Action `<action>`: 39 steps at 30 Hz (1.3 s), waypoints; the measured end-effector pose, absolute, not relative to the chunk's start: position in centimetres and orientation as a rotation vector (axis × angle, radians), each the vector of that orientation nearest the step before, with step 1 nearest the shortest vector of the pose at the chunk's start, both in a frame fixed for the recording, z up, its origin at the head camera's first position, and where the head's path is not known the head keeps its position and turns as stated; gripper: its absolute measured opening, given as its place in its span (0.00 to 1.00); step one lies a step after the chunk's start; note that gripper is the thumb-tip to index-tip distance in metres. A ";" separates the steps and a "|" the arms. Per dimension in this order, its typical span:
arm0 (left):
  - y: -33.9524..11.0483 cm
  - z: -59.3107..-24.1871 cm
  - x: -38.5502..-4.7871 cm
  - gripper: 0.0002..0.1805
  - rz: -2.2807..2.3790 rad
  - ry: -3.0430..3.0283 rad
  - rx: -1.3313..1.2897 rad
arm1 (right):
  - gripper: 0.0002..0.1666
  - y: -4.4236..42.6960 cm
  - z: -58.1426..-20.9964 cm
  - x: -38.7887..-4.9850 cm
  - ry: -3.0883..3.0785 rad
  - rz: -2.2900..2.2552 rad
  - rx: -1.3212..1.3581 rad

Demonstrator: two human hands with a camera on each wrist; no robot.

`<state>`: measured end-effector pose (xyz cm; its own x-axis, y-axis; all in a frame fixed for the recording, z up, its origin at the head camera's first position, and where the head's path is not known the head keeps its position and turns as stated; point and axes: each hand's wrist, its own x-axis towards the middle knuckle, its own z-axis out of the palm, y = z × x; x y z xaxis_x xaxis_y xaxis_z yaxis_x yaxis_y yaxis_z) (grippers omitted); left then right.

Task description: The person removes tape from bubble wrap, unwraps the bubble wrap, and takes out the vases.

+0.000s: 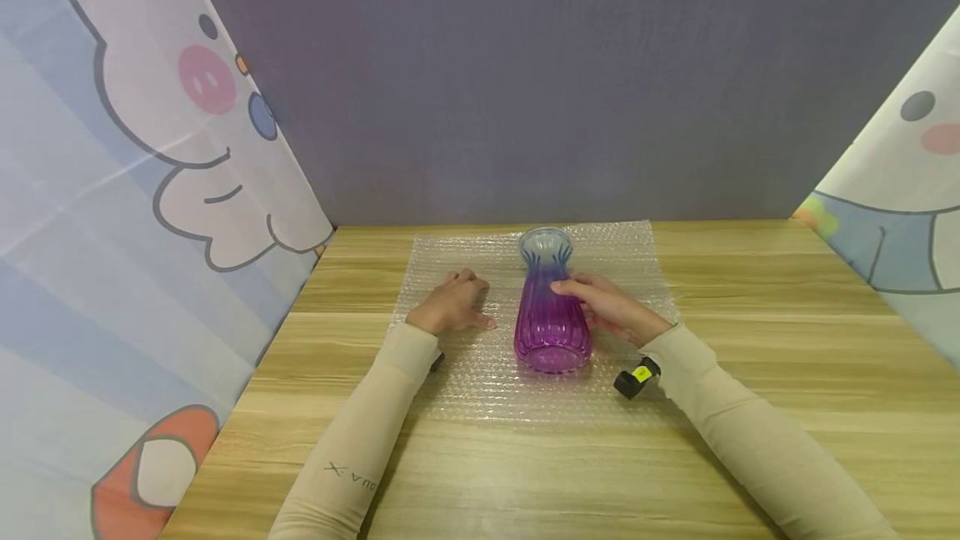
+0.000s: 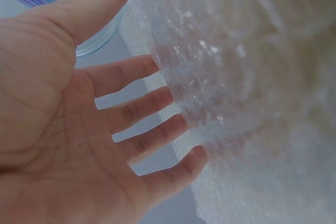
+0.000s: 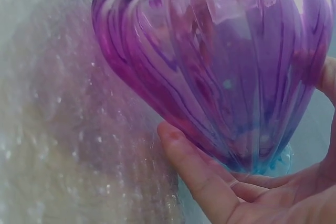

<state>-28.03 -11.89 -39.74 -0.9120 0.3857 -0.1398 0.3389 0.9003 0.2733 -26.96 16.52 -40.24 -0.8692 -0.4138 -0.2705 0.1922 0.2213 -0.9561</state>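
A ribbed glass vase point(image 1: 552, 315), purple at its base and fading to clear blue at the flared mouth, is tipped on its side over a sheet of bubble wrap point(image 1: 480, 382). Its mouth points to the back wall and its base faces me. My right hand point(image 1: 611, 307) grips the vase from the right, thumb on top and fingers around the side; the right wrist view shows the purple glass point(image 3: 226, 72) within that grasp. Left of the vase, my left hand point(image 1: 453, 304) rests at the bubble wrap, fingers spread and fingertips point(image 2: 195, 157) touching the sheet, holding nothing.
The bubble wrap lies flat on a wood-grain table point(image 1: 787, 340), reaching near the back edge. A dark grey panel point(image 1: 562, 82) rises behind. Cartoon-printed curtains hang at the left point(image 1: 135, 273) and right point(image 1: 922, 190). A black wrist strap point(image 1: 633, 382) sits at my right wrist.
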 end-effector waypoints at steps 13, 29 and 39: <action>-11.9 -39.9 -28.3 0.44 0.351 2.876 0.549 | 0.44 16.7 -40.0 -27.4 2.019 -1.727 -0.200; -11.9 -39.9 -28.4 0.45 0.348 2.875 0.550 | 0.45 17.4 -39.0 -27.5 2.044 -1.748 -0.206; -12.0 -39.9 -28.3 0.45 0.353 2.875 0.544 | 0.46 17.3 -38.9 -27.4 2.011 -1.790 -0.173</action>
